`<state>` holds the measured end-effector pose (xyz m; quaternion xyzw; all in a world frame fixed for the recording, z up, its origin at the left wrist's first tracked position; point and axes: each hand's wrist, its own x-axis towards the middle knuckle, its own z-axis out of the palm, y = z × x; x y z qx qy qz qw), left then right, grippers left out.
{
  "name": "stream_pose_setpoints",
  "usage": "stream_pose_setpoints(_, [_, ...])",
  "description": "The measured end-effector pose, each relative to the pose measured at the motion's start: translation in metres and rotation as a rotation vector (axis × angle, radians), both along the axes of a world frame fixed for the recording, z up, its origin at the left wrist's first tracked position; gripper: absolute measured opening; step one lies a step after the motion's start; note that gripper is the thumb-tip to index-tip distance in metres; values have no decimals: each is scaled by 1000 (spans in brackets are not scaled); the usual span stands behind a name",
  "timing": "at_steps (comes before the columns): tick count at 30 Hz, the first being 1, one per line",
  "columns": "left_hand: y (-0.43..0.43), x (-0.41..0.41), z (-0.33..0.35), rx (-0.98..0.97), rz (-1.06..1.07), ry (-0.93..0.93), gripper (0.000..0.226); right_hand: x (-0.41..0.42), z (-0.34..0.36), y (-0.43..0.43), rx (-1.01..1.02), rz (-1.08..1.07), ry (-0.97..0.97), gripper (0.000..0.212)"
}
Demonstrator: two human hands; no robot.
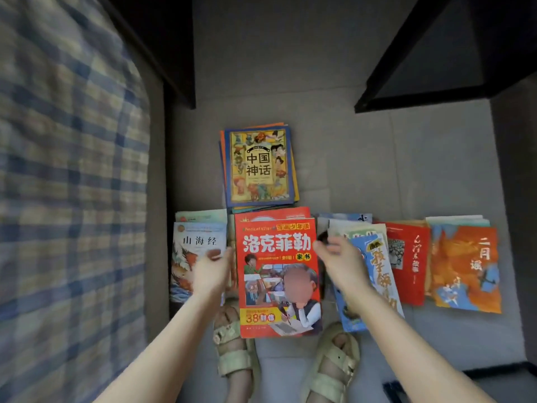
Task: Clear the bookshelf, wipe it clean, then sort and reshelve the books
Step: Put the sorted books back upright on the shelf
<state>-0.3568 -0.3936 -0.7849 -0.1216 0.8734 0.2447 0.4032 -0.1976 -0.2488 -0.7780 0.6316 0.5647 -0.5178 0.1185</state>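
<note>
Several piles of books lie on the grey floor. In the middle, on top of a pile, is a large red book with yellow characters. My left hand is at its left edge, over a white book. My right hand is at its right edge, over a blue and yellow book. Both hands have loosely bent fingers and do not plainly grip anything. Behind the red book sits a pile topped by a blue-bordered myth book. Farther right lie a smaller red book and an orange book.
A bed with a blue plaid cover fills the left side, with its dark frame beside it. Dark furniture juts in at the upper right. My feet in pale sandals stand just in front of the books.
</note>
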Motion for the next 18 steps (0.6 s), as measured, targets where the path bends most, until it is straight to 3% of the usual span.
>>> stream_pose_setpoints(4, [41,-56,-52,57,-92,148,44,-55,-65,57,155,9,-9,56])
stream_pose_setpoints(9, [87,-121,-135,37,-180,183,41,-115,-141,103,140,60,79,63])
stream_pose_setpoints(13, [107,-151,-183,81,-50,35,30,-140,-189,114,25,133,54,65])
stream_pose_setpoints(18, [109,-164,-223,286,107,-234,48,-149,-234,108,-56,145,74,37])
